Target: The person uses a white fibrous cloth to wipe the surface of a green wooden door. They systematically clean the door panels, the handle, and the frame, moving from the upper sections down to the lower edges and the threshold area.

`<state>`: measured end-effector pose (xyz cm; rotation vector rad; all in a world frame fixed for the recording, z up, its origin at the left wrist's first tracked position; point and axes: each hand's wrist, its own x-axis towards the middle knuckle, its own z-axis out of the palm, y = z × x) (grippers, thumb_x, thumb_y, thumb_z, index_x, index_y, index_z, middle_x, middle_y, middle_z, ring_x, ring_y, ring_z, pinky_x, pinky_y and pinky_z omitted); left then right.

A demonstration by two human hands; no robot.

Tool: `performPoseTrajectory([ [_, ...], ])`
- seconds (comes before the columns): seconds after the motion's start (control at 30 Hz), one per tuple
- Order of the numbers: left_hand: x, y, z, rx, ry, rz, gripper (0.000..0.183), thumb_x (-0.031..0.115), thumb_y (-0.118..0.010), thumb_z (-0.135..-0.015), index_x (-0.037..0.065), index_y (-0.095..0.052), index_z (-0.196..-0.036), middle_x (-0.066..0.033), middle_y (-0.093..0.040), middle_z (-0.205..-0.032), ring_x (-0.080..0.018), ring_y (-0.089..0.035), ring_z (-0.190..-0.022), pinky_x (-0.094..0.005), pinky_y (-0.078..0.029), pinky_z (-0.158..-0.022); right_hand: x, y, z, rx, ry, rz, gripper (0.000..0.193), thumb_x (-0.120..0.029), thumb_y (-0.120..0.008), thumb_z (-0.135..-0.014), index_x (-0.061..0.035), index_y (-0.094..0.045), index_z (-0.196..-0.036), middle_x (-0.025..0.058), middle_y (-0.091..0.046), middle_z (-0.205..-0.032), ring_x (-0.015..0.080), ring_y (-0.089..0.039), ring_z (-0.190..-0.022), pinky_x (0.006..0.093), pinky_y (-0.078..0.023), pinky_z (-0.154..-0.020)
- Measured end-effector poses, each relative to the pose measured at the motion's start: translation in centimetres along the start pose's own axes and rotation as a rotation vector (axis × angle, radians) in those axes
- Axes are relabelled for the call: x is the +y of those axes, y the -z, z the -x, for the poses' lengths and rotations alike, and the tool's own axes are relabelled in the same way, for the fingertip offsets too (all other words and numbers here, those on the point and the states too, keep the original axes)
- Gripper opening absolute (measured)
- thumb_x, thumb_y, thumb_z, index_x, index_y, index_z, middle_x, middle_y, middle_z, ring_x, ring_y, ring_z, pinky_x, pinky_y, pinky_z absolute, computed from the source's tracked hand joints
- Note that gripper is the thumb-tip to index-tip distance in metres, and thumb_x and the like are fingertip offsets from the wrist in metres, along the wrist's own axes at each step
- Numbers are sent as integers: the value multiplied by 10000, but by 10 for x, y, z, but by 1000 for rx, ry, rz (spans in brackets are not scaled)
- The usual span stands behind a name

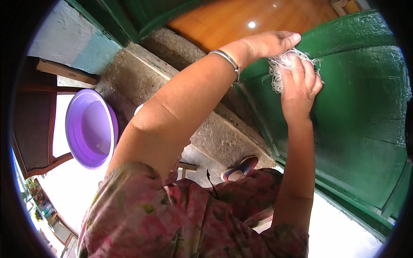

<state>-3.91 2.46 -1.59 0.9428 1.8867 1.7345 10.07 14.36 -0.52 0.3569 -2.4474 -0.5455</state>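
Note:
My right hand (pixel 299 88) presses a bunched, stringy white mesh cloth (pixel 276 79) against a green wooden door (pixel 361 94). Its fingers are bent over the cloth, and loose threads stick out around them. My left hand (pixel 273 44), with a silver bangle (pixel 228 59) on the wrist, grips the edge of the door just above the cloth. The thumb shows there; most of the other fingers are hidden. Parts of the door's painted panel look wet and shiny.
A purple basin (pixel 92 129) stands at the left beside a dark wooden chair (pixel 34 124). A stone step and wooden sill (pixel 228 114) run diagonally below my arms. One shoe (pixel 241 167) rests on the ground. Beyond the doorway lies a glossy orange-brown floor (pixel 232 21).

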Motion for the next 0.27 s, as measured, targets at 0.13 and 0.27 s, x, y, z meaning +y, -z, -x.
performPoseTrajectory([
  [0.13,9,-2,2,22,-17,-71,655,570,-385,-975,73,-456,-1395,-191,-532,-1353,-343,-473,-1283,-407,-358,-1080,-18,-51,14,-67,148,-30,206,-230,-607,-835,-140,-676,-1007,27,-558,-1257,198,-459,-1212,405,-355,-949],
  [0.27,8,-1,-1,65,-42,-107,644,564,-383,-976,76,-462,-1390,-194,-531,-1355,-339,-470,-1287,-415,-355,-1083,-43,-87,15,-315,207,-70,248,-216,-587,-831,-87,-688,-1016,74,-558,-1243,218,-447,-1223,399,-371,-958],
])
